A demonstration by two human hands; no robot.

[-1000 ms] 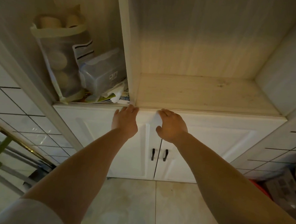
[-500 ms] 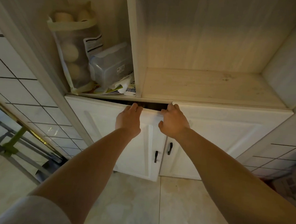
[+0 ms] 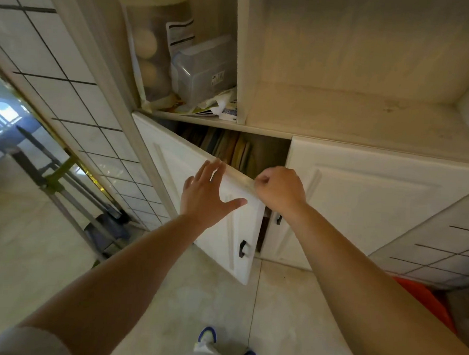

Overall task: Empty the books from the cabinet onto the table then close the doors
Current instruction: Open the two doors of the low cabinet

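Observation:
The white left cabinet door [image 3: 173, 168] stands swung partway out towards me. Behind its top edge a row of upright books [image 3: 227, 149] shows in the dark cabinet. My left hand [image 3: 205, 194] lies flat on the door's front face, fingers spread, fingertips at the top edge. My right hand [image 3: 278, 188] grips the door's top corner with curled fingers. The right cabinet door [image 3: 369, 202] is closed, with its black handle [image 3: 278, 220] partly hidden by my right forearm.
An open shelf [image 3: 355, 121] runs above the doors. Its left bay holds a bag of rolls [image 3: 148, 48], a plastic box [image 3: 204, 68] and papers [image 3: 215, 107]. A metal rack [image 3: 57, 183] stands at the left, an orange object [image 3: 426, 301] at the right. My shoes [image 3: 207, 337] are on the tiled floor.
The left door has swung from closed to well open, pulled by both hands at its top edge. The books behind it have come into view. The camera has stepped back and tilted down.

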